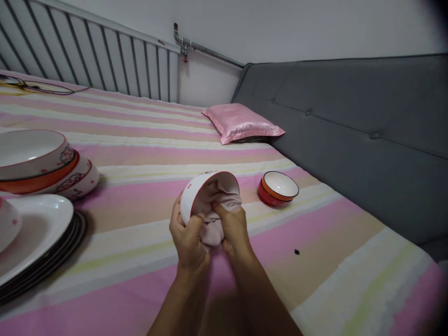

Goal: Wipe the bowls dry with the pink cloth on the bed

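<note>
Tilted on its side above the bed, a white bowl (pixel 193 192) with a red rim faces toward me and to the right. My left hand (pixel 189 235) grips it by its left side, the thumb over the rim. A pale pink cloth (pixel 213 229) is bunched inside the bowl and hangs over its lower edge. My right hand (pixel 234 226) is closed on this cloth, its thumb pressed into the folds in the bowl. Some of the fingers are hidden behind the cloth. To the right, small red and orange bowls (pixel 276 190) with white insides stand stacked on the bedspread.
Larger bowls (pixel 79 175) are stacked at the left, behind a white oval plate (pixel 52 210) on several dark plates (pixel 80 228). A pink pillow (pixel 243 122) lies by the grey headboard (pixel 343 102). A small black object (pixel 297 252) rests on the striped bedspread (pixel 140 261). Cables (pixel 42 87) lie far left.
</note>
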Demonstrator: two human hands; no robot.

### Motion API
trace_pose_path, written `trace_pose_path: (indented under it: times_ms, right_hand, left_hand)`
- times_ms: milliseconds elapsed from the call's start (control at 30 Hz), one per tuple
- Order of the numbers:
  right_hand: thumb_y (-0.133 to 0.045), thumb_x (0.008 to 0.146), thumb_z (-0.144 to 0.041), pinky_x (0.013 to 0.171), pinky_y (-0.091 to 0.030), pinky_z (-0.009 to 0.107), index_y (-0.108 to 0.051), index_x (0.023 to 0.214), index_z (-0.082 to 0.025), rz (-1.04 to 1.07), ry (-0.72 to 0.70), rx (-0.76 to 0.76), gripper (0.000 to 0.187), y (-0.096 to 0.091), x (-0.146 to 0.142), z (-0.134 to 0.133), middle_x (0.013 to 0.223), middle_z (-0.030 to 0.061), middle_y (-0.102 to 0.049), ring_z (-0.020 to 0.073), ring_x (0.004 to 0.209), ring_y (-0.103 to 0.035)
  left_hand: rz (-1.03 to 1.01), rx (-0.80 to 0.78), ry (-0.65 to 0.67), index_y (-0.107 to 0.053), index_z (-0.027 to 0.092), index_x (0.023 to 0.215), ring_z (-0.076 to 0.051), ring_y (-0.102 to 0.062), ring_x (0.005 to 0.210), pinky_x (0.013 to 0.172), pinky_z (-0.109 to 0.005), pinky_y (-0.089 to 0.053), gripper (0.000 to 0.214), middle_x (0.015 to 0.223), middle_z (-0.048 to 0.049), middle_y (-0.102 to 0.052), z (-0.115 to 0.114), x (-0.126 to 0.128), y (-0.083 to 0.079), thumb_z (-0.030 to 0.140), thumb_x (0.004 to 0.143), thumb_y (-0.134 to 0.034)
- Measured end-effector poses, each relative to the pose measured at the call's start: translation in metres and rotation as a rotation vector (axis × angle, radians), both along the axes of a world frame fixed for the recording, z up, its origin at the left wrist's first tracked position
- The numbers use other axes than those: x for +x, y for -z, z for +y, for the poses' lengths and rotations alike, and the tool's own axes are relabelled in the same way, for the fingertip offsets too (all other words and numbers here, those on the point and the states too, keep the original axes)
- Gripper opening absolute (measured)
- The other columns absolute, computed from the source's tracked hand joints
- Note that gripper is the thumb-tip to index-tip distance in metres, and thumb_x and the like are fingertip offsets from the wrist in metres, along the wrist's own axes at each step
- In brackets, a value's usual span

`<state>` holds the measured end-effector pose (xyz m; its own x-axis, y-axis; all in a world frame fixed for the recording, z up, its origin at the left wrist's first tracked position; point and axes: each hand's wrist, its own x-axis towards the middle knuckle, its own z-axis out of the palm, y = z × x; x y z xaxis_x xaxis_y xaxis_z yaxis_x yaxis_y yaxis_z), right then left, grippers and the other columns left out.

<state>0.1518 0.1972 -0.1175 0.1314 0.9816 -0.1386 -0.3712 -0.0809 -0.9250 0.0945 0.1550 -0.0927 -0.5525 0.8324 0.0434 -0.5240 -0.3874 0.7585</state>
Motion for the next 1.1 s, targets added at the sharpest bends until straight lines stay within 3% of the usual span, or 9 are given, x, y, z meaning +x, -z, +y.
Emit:
trace_pose_path:
  times_ms: [200, 333, 400, 533, 600, 700, 867, 1100]
  right_hand:
    - [-0.069, 0.054, -0.019, 0.071, -0.057, 0.034, -0.059, 0.093, -0.018, 0.204, -0.207, -0.101, 0.04, -0.014, -0.013, -0.018, 0.089, 0.0051, -0.072, 0.0231, 0.079, -0.07]
    - [-0.065, 0.054, -0.017, 0.069, -0.057, 0.034, -0.058, 0.092, -0.018, 0.125, -0.149, -0.062, 0.038, -0.01, 0.002, -0.008, 0.086, 0.0046, -0.071, 0.0231, 0.077, -0.069]
    - [-0.062, 0.058, -0.019, 0.071, -0.056, 0.035, -0.06, 0.09, -0.017, -0.058, -0.041, 0.038, 0.033, -0.005, 0.018, 0.003, 0.087, 0.0059, -0.07, 0.0231, 0.079, -0.067]
    - [-0.054, 0.063, -0.014, 0.087, -0.05, 0.035, -0.063, 0.098, -0.018, -0.384, 0.086, 0.418, 0.036, -0.004, 0.054, 0.017, 0.098, 0.0054, -0.069, 0.0211, 0.095, -0.064]
    - [-0.048, 0.062, -0.009, 0.088, -0.048, 0.033, -0.064, 0.101, -0.02, -0.518, 0.068, 0.515, 0.044, -0.012, 0.067, 0.015, 0.1, 0.0035, -0.069, 0.0196, 0.096, -0.064]
    - [-0.044, 0.059, -0.003, 0.084, -0.048, 0.03, -0.067, 0.102, -0.024, -0.739, -0.094, 0.617, 0.052, -0.026, 0.077, 0.004, 0.102, 0.0005, -0.071, 0.0186, 0.096, -0.064]
    - [-0.044, 0.06, 0.0, 0.088, -0.047, 0.03, -0.068, 0.105, -0.028, -0.95, -0.265, 0.678, 0.059, -0.038, 0.08, -0.008, 0.107, -0.0022, -0.071, 0.0185, 0.102, -0.064]
    - [-0.044, 0.06, 0.0, 0.086, -0.049, 0.032, -0.067, 0.102, -0.025, -0.869, -0.324, 0.661, 0.054, -0.039, 0.083, -0.005, 0.104, 0.0001, -0.071, 0.0194, 0.099, -0.065]
  left_hand:
    - [-0.023, 0.083, -0.123, -0.06, 0.022, 0.106, -0.01, -0.052, 0.065, 0.063, -0.019, -0.043, 0.038, 0.073, 0.0051, -0.055, -0.001, 0.004, 0.007, 0.019, 0.067, -0.059]
    - [0.041, -0.002, 0.0, -0.056, 0.022, 0.112, -0.014, -0.058, 0.075, 0.068, -0.022, -0.045, 0.039, 0.085, 0.0012, -0.062, 0.001, 0.003, 0.006, 0.029, 0.074, -0.064]
    - [0.077, -0.058, 0.146, -0.057, 0.019, 0.112, -0.018, -0.06, 0.086, 0.074, -0.025, -0.046, 0.041, 0.094, -0.0031, -0.065, 0.003, 0.001, 0.004, 0.033, 0.074, -0.066]
    - [0.128, -0.133, 0.428, -0.059, 0.013, 0.109, -0.024, -0.06, 0.096, 0.081, -0.031, -0.046, 0.048, 0.103, -0.0098, -0.066, 0.006, -0.007, 0.002, 0.035, 0.068, -0.072]
    - [0.229, -0.168, 0.5, -0.06, 0.013, 0.11, -0.025, -0.06, 0.095, 0.081, -0.032, -0.045, 0.054, 0.103, -0.0111, -0.066, 0.007, -0.01, 0.002, 0.034, 0.062, -0.076]
    - [0.433, -0.219, 0.559, -0.06, 0.013, 0.108, -0.025, -0.06, 0.092, 0.078, -0.033, -0.045, 0.057, 0.1, -0.0104, -0.067, 0.005, -0.014, 0.003, 0.028, 0.055, -0.078]
    - [0.664, -0.277, 0.537, -0.062, 0.015, 0.1, -0.023, -0.059, 0.082, 0.069, -0.03, -0.042, 0.043, 0.09, -0.0056, -0.066, 0.005, -0.014, 0.005, 0.019, 0.056, -0.064]
    - [0.681, -0.247, 0.466, -0.064, 0.017, 0.089, -0.021, -0.055, 0.078, 0.069, -0.029, -0.04, 0.037, 0.083, -0.0026, -0.064, 0.006, -0.01, 0.003, 0.018, 0.052, -0.061]
